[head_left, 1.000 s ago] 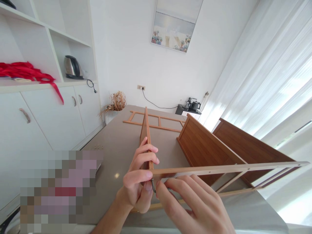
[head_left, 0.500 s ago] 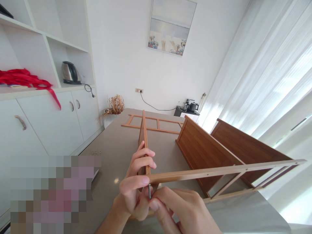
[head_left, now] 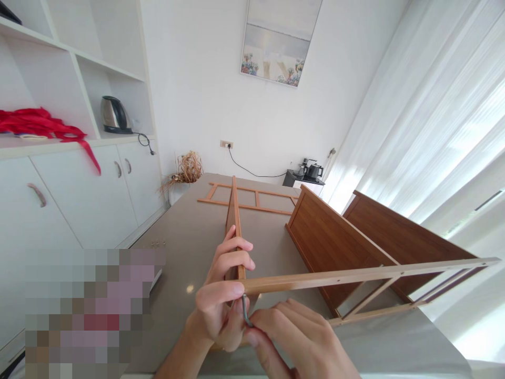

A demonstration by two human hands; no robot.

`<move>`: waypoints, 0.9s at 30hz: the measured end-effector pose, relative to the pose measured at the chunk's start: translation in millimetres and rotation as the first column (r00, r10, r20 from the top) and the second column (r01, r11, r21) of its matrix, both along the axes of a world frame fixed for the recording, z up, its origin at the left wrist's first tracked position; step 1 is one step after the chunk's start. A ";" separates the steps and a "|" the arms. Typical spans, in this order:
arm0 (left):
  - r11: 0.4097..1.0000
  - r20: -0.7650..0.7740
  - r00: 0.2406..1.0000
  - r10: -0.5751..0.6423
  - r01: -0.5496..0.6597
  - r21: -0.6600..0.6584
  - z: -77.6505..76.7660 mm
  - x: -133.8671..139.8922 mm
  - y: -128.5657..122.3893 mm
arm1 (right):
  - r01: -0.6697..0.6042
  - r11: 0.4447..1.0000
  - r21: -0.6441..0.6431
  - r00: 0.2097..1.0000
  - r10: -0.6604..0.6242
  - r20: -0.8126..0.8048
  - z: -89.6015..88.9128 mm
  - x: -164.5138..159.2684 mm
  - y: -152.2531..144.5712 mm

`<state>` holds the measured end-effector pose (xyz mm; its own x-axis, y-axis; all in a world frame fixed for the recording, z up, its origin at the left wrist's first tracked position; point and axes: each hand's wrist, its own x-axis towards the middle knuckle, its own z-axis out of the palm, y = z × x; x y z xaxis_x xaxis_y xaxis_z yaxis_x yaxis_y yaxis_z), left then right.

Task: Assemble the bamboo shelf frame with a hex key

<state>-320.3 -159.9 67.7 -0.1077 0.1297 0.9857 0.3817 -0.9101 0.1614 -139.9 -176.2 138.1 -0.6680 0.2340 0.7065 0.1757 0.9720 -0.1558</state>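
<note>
My left hand (head_left: 221, 297) wraps around the near end of an upright wooden shelf board (head_left: 235, 208), where it meets the corner of a wooden ladder-like side frame (head_left: 315, 279). In the fingertips of my right hand (head_left: 300, 337) is a bent metal hex key (head_left: 246, 313). The key's upper end points at the frame's corner, close to my left thumb and index finger; the screw head there is hidden. Two more brown shelf boards, a middle one (head_left: 331, 247) and a far right one (head_left: 394, 237), stand on edge against the same side frame.
Another ladder-like frame (head_left: 205, 200) lies flat at the table's (head_left: 169, 279) far end. Several small metal parts (head_left: 158, 243) sit toward the left edge. A blurred-out patch (head_left: 90, 316) covers the lower left. A kettle (head_left: 115, 115) stands on the cabinet shelf.
The hex key has turned in my right fingers, so its bend now shows toward my right hand. My left hand keeps its grip on the corner. The view has shifted slightly.
</note>
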 end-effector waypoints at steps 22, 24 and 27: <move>1.000 -0.010 1.000 -0.013 0.013 0.012 2.0 0.7 0.4 | 0.059 0.997 0.047 0.990 -0.064 0.129 14.2 18.9 5.9; 1.000 -0.007 1.000 -0.012 0.012 0.011 0.6 0.9 0.9 | 0.064 0.996 0.062 0.989 -0.071 0.132 14.4 18.7 6.3; 1.000 -0.009 1.000 -0.001 0.001 -0.004 -0.4 0.1 0.8 | 0.067 0.994 0.091 0.986 -0.080 0.149 17.3 18.5 5.0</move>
